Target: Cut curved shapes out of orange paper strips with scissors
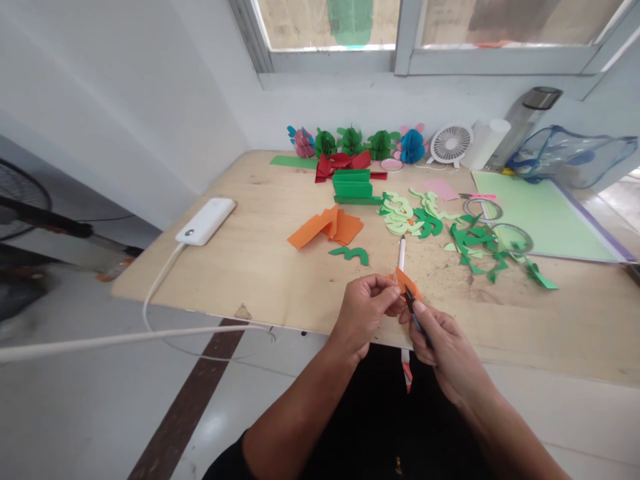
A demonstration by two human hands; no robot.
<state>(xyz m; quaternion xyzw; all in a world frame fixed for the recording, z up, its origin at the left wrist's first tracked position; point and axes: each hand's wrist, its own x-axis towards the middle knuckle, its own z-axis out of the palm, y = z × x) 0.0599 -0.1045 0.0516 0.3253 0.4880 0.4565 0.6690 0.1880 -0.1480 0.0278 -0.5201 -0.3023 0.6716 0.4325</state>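
My left hand [367, 307] pinches a piece of orange paper [411, 285] above the front edge of the table. Scissors [419, 319] with dark handles are gripped in my right hand [443, 340], their blades against the orange paper. How far the blades are apart is too small to tell. Just beyond my hands lies a white pen [402, 252] with a dark tip. A wavy green paper cutout [353, 255] rests to the left of the pen, and folded orange paper strips [327, 227] lie behind it.
Pale green cutouts [397, 212], green scraps [477, 248], folded green paper [353, 183] and red paper [343, 163] cover the table's middle. Paper figures [351, 141], a small fan [451, 145] and a bottle [527, 123] line the wall. A power bank [206, 221] with a cable sits left.
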